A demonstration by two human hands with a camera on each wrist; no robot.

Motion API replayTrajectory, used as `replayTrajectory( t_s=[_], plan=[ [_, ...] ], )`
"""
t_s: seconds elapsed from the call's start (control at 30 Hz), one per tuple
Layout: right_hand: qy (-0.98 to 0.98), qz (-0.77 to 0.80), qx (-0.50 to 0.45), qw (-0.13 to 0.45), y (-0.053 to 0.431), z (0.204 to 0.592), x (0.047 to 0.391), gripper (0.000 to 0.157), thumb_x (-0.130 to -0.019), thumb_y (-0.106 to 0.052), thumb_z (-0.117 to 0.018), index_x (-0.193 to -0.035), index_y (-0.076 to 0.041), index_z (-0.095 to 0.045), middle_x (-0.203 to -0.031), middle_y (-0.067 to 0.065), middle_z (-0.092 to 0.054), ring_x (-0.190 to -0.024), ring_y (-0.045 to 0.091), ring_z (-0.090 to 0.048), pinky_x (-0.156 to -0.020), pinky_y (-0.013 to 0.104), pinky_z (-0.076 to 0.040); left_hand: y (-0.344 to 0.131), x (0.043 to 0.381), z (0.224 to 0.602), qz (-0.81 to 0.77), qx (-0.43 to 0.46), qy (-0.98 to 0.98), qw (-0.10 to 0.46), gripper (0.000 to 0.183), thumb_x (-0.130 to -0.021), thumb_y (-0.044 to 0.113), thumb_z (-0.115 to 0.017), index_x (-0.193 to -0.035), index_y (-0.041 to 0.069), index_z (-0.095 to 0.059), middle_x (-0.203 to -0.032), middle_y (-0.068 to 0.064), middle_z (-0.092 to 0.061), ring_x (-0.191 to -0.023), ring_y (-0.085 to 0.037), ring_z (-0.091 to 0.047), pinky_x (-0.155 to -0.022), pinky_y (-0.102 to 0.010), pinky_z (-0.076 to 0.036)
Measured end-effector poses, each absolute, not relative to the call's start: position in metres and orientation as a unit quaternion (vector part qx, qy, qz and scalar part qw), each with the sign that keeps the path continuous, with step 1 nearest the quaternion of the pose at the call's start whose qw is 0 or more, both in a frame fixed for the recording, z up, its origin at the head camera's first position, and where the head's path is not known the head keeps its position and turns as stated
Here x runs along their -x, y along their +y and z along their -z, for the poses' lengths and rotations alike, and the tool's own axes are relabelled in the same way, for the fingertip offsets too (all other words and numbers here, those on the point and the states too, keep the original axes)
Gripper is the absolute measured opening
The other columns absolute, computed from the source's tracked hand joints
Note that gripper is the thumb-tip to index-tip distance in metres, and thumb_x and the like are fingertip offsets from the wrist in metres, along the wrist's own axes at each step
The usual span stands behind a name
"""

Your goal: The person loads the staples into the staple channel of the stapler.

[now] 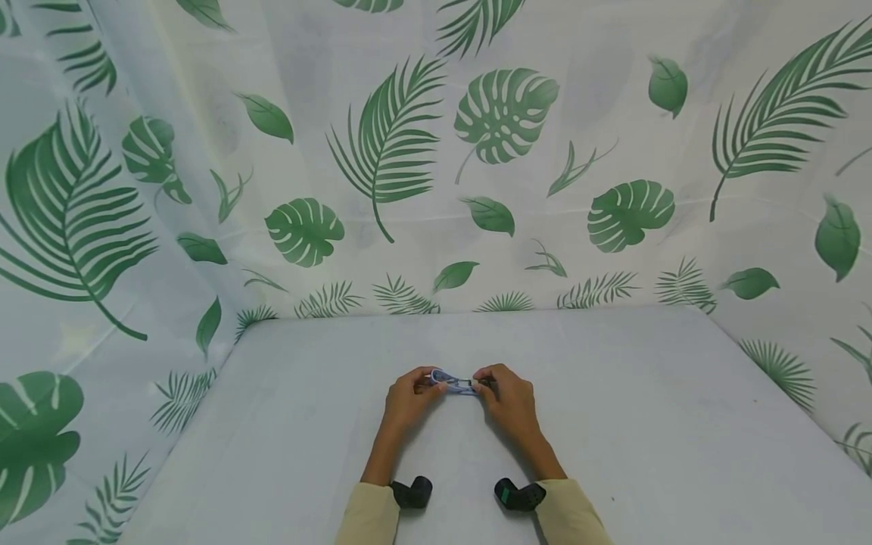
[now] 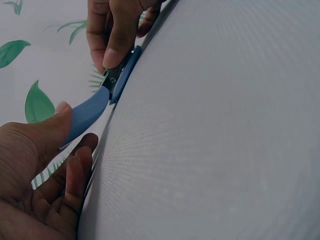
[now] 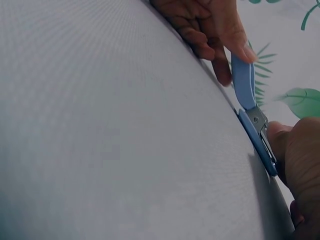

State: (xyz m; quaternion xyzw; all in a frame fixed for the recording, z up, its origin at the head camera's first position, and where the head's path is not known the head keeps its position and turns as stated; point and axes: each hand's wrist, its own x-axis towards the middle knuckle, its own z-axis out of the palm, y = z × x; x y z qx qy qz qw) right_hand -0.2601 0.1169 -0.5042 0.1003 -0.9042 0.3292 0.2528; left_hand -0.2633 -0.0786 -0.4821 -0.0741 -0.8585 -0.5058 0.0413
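Note:
Between both hands is a small pair of folding scissors, with blue handles and a riveted metal middle. My left hand pinches the rounded blue handle on the left between thumb and fingers. At the right end, my right hand pinches the metal part; its fingertips hide that end. In the left wrist view, the curved handle points toward the left thumb, and a second blue strip lies alongside the metal. The right wrist view shows the rivet and that strip close over the table.
A white-covered table lies under the hands. Behind and at both sides hang white curtains printed with green leaves. Black wrist cameras sit at the cuffs of the pale yellow sleeves.

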Motion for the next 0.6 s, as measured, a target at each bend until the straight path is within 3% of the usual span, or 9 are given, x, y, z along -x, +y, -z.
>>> replayTrajectory(
  t_s=[0.6],
  plan=[
    [-0.923,-0.316,-0.083,0.205,0.1171,0.5039,0.2616,0.015,-0.088,-0.019,-0.073,-0.102,-0.016,-0.069,-0.103,0.000,-0.070,-0.101,0.021,-0.067,-0.088,0.049,-0.044,-0.0777,0.2632,0.4808,0.503,0.061,-0.861,0.035,0.035,-0.088,0.029,-0.073,-0.118,0.011,-0.069,-0.103,-0.009,-0.072,-0.088,-0.018,-0.066,-0.080,-0.038,-0.054]
  ],
)
